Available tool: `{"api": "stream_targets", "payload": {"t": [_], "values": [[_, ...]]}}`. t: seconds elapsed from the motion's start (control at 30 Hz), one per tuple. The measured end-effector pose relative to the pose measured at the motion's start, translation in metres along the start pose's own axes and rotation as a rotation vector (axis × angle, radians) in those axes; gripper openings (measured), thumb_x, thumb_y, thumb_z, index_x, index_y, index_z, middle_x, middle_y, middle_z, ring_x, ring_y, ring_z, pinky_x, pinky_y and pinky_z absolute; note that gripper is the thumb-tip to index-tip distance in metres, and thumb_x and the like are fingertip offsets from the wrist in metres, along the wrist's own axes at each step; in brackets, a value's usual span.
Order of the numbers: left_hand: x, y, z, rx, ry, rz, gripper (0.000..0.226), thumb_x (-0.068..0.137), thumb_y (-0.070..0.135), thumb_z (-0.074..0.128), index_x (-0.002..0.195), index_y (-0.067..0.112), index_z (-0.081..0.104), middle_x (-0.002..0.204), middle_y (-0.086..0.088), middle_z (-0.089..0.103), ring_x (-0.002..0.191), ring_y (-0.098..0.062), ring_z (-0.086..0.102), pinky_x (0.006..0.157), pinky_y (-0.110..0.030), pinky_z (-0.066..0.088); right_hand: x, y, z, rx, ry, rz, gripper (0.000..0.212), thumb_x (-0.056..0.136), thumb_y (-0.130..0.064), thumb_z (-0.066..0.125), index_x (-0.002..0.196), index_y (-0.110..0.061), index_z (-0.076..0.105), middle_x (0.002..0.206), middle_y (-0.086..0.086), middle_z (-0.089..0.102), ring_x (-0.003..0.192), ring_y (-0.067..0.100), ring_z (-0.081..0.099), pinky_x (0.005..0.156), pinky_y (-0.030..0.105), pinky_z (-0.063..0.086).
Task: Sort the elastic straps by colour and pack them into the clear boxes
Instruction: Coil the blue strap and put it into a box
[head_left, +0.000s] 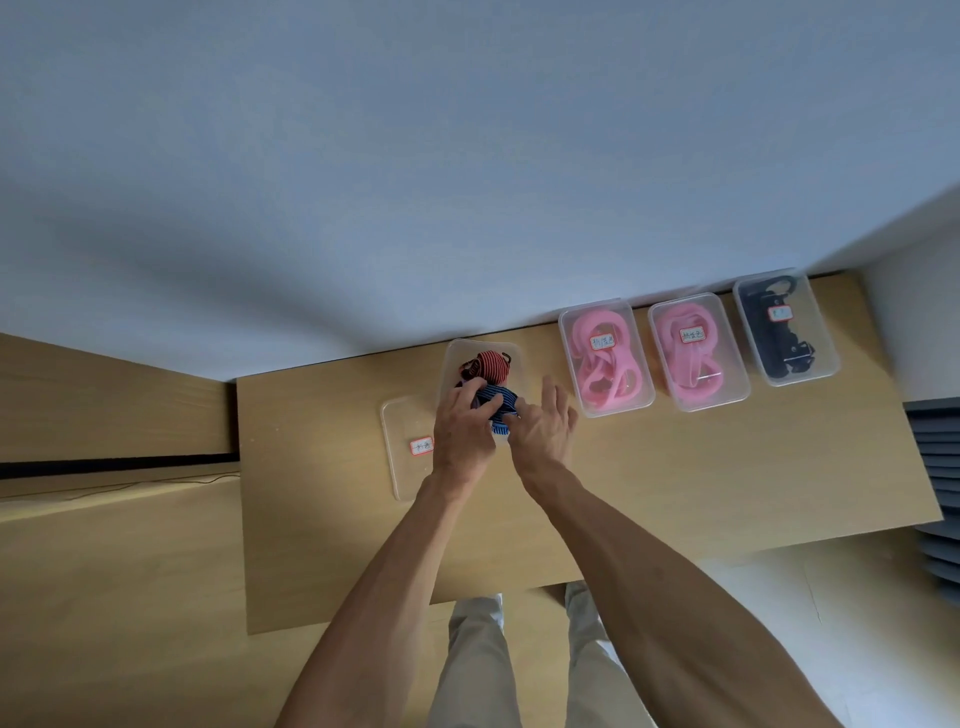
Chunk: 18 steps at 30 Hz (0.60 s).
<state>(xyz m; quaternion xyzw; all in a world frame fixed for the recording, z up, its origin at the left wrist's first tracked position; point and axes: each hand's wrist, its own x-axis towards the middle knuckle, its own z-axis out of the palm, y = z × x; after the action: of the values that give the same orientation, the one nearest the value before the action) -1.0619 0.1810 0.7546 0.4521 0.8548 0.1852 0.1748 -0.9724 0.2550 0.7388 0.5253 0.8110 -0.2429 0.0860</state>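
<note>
An open clear box (462, 356) stands on the wooden table (675, 478) near its far edge. Inside lie a red striped strap (491, 365) and a blue striped strap (500, 401). My left hand (464, 428) grips the blue strap at the box's near end, fingers curled over it. My right hand (543, 426) is beside it with fingers spread, its thumb side touching the blue strap's near end. The box's lid (408, 449), with a red-edged label, lies flat to the left, partly under my left hand.
Three closed clear boxes line the far edge to the right: two with pink straps (605, 356) (696, 351) and one with black straps (784, 327). A wall rises right behind them. A lower wooden surface (114, 571) lies to the left.
</note>
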Motion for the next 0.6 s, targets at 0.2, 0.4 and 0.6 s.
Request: {"api": "stream_targets", "payload": {"t": [0.2, 0.4, 0.6], "values": [[0.0, 0.001, -0.01, -0.068, 0.081, -0.055, 0.034, 0.08, -0.009, 0.064, 0.111, 0.001, 0.073, 0.119, -0.014, 0.067, 0.105, -0.036, 0.062, 0.077, -0.046, 0.057, -0.002, -0.012, -0.012, 0.015, 0.12, -0.094, 0.008, 0.082, -0.011, 0.064, 0.086, -0.011, 0.072, 0.141, 0.011, 0.049, 0.123, 0.031, 0.047, 0.1, 0.041, 0.035], [-0.004, -0.007, -0.001, -0.113, 0.078, -0.176, 0.017, 0.092, 0.005, 0.063, 0.102, 0.004, 0.077, 0.126, -0.006, 0.066, 0.115, -0.03, 0.055, 0.082, -0.043, 0.055, -0.002, -0.016, -0.002, -0.013, 0.11, -0.108, 0.009, 0.086, -0.017, 0.062, 0.088, -0.012, 0.07, 0.142, 0.009, 0.047, 0.129, 0.027, 0.041, 0.105, 0.041, 0.031], [-0.002, -0.005, -0.01, -0.147, 0.094, -0.139, 0.027, 0.094, 0.006, 0.058, 0.118, 0.008, 0.071, 0.129, -0.004, 0.064, 0.114, -0.026, 0.056, 0.086, -0.04, 0.052, -0.005, -0.023, -0.012, -0.012, 0.144, -0.112, 0.011, 0.086, -0.012, 0.061, 0.087, -0.01, 0.071, 0.136, 0.011, 0.052, 0.121, 0.03, 0.048, 0.101, 0.042, 0.037]]}}
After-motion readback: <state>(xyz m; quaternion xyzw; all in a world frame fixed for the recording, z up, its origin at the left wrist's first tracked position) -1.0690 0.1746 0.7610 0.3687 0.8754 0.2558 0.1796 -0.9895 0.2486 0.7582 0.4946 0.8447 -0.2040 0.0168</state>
